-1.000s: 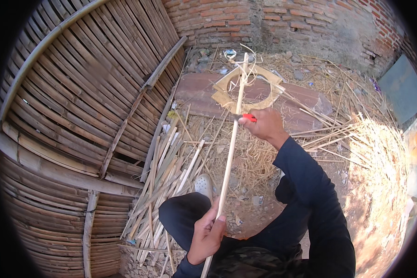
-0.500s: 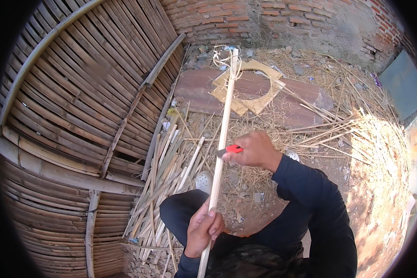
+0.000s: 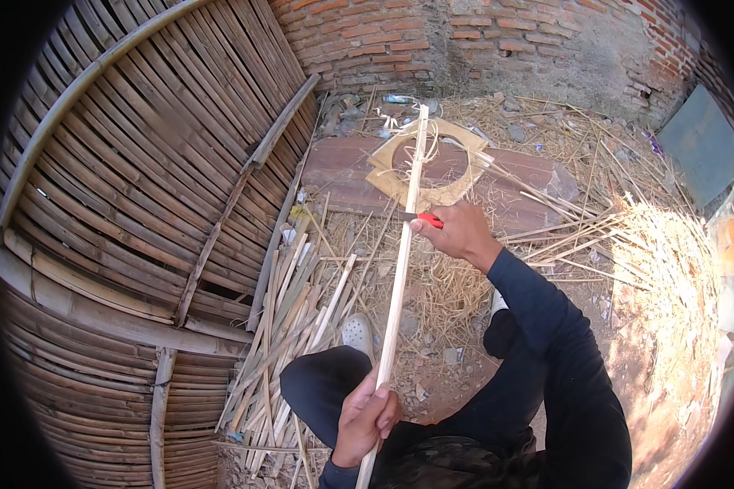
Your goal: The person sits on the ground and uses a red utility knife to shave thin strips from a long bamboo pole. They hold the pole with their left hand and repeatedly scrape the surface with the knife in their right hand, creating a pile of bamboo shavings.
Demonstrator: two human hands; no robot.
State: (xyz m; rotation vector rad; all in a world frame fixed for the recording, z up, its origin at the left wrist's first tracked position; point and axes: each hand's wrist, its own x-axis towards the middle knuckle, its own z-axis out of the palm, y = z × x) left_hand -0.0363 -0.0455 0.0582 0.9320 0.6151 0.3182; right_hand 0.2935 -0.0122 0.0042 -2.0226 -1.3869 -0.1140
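At nine o'clock a woven bamboo panel (image 3: 139, 204) leans beside me, with a pile of split bamboo slats (image 3: 289, 326) at its foot. My left hand (image 3: 365, 417), down at six o'clock, is closed tight around the near end of a long bamboo strip (image 3: 401, 261), which runs up toward twelve o'clock, its far tip over a flat cardboard ring (image 3: 428, 167) lying on a board. My right hand (image 3: 458, 232), just right of centre, is clenched around a red-handled knife (image 3: 426, 218) whose blade touches the strip. Straw (image 3: 661, 244) covers the ground at three o'clock.
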